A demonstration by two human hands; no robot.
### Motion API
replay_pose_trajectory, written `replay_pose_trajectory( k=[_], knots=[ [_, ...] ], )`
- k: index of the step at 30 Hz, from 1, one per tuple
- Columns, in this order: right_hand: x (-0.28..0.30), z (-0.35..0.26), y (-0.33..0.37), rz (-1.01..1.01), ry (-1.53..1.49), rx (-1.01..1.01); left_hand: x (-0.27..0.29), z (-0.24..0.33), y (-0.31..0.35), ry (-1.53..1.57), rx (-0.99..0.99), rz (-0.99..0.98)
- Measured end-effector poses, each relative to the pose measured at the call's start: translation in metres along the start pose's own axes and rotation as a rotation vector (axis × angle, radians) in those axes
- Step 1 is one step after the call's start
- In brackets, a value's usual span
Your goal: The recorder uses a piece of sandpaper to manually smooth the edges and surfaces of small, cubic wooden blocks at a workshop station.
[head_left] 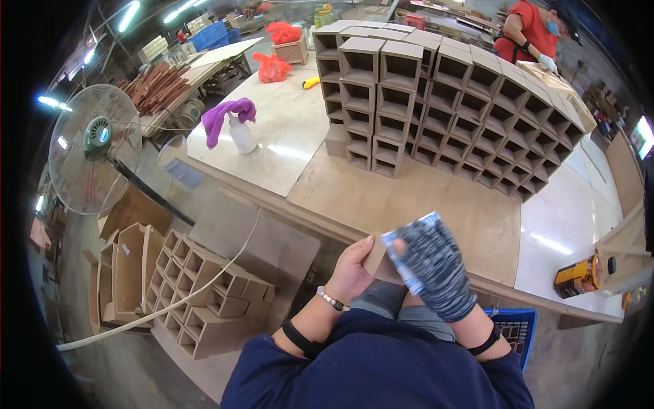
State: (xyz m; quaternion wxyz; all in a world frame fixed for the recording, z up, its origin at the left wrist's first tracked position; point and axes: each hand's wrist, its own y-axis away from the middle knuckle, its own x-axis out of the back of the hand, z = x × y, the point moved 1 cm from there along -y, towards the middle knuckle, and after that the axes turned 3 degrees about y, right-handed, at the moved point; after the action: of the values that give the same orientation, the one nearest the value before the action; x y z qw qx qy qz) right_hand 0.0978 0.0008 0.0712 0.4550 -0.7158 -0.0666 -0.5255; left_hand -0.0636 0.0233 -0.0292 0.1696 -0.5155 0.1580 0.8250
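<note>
My left hand (353,268), bare with a beaded bracelet at the wrist, grips a small brown fibreboard piece (374,258) in front of my lap. Most of that piece is hidden, so I cannot tell whether it is a flat panel or a box. A grey knitted fingerless glove covers my right hand (436,262). Under its fingers is a blue-and-white sheet (407,269), held close against the brown piece. Beyond my hands, many open-fronted brown fibreboard boxes (395,99) stand stacked in rows on the workbench (409,211).
More boxes (197,293) sit low at the left, crossed by a pale hose (225,269). A fan (95,146) stands beyond. A white bottle (241,135) under a purple cloth (228,117) and a dark-labelled jar (578,276) are on the bench. Another person (523,31) works at the far right.
</note>
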Motion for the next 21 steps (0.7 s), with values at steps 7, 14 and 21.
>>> replay_pose_trajectory(
  k=[7,14,21],
  knots=[
    [-0.036,0.045,0.047,-0.114,0.093,-0.417,-0.009,0.015,-0.001,0.018,-0.103,-0.080],
    [-0.018,0.013,-0.001,0.013,-0.111,-0.206,-0.017,0.025,-0.002,-0.109,-0.223,-0.027],
    [-0.044,0.041,0.044,-0.169,0.032,-0.497,-0.017,0.035,-0.008,0.411,-0.211,-0.205]
  ],
)
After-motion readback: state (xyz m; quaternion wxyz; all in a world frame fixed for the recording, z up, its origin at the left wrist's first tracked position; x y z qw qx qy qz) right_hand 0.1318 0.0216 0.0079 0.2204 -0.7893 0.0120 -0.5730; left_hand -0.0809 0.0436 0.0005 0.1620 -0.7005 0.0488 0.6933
